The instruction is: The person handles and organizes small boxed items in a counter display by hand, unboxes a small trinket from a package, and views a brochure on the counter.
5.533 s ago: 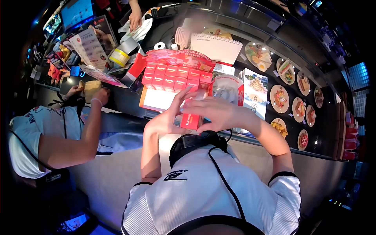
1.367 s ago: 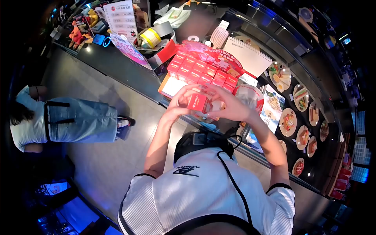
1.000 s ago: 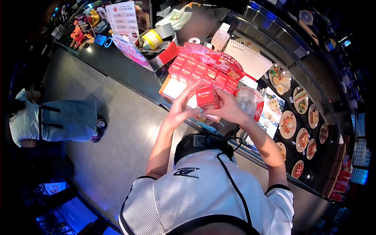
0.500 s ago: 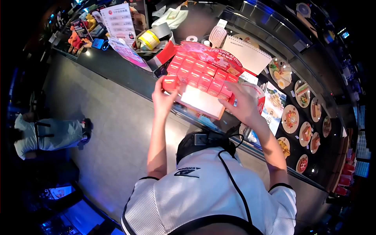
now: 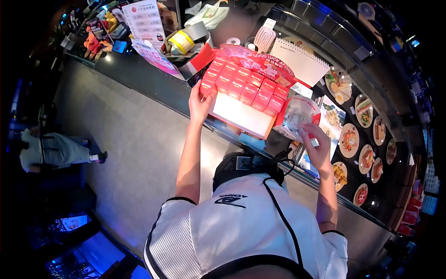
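My left hand (image 5: 201,104) is closed around the sides of a small red box (image 5: 208,87), at the left end of the front row in a display tray (image 5: 244,117). Several matching red boxes (image 5: 250,93) stand packed in rows in the tray, with white inner floor showing in front of them. A printed red header card (image 5: 260,64) rises behind. To the right, my right hand (image 5: 318,148) has its thumb and fingers drawn together at a white and red container (image 5: 299,109) with clear, shiny wrapping inside. What those fingertips hold is too small to make out.
Behind the tray lie a spiral-bound desk calendar (image 5: 299,60), a pink hairbrush-shaped item (image 5: 265,39) and a yellow tape roll (image 5: 181,42). Plates of food (image 5: 349,140) line the right under glass. A sign (image 5: 143,21) stands left. Another person (image 5: 60,149) is on the floor at far left.
My left hand has set the lifted red box against the row's left end. My right hand has left the boxes and moved right to the container. The person at left has shifted.
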Tool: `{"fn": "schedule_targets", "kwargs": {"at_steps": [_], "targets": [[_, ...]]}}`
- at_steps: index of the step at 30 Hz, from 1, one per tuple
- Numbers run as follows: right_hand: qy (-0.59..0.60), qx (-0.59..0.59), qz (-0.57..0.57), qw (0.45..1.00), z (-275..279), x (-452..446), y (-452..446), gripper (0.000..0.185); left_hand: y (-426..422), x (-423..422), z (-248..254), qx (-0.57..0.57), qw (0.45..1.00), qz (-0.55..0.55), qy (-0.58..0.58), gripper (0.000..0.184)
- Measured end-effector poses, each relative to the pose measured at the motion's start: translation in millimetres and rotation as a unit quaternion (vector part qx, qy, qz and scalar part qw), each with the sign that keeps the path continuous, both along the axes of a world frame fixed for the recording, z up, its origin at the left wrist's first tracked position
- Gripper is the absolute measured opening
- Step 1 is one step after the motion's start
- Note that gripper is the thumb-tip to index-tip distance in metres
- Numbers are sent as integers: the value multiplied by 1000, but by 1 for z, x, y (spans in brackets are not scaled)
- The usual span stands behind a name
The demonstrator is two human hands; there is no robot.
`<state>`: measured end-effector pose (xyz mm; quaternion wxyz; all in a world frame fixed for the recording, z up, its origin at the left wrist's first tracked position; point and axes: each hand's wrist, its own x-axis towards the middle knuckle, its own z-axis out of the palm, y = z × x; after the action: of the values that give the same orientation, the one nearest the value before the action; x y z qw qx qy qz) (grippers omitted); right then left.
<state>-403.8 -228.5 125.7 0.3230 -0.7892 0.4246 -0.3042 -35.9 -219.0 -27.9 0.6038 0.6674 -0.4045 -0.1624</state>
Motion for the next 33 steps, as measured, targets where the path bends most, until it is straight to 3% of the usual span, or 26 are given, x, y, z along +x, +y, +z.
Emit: {"fn": "schedule_targets", "kwargs": {"at_steps": [4,8,10,13,18,25,33], "targets": [[-53,8,-6,999,-3,-7,2,11,0,1,-3,46,998,-24,-23,68],[-124,80,-62,987,-21,-34,7,6,11,0,1,44,996,29,-77,77],[-157,114,-95,976,-20,-49,16,11,31,5,15,76,976,78,-188,67],[-194,162,-148,956,-33,-72,29,20,56,15,8,151,970,130,-142,44],[-216,184,-167,944,-44,-64,38,19,56,-29,24,370,910,162,-97,44],[-233,136,-141,952,-43,-62,35,18,48,-39,4,424,890,116,-122,33],[-245,144,-201,937,-28,-80,34,18,57,-28,-12,381,905,77,-171,28]]}}
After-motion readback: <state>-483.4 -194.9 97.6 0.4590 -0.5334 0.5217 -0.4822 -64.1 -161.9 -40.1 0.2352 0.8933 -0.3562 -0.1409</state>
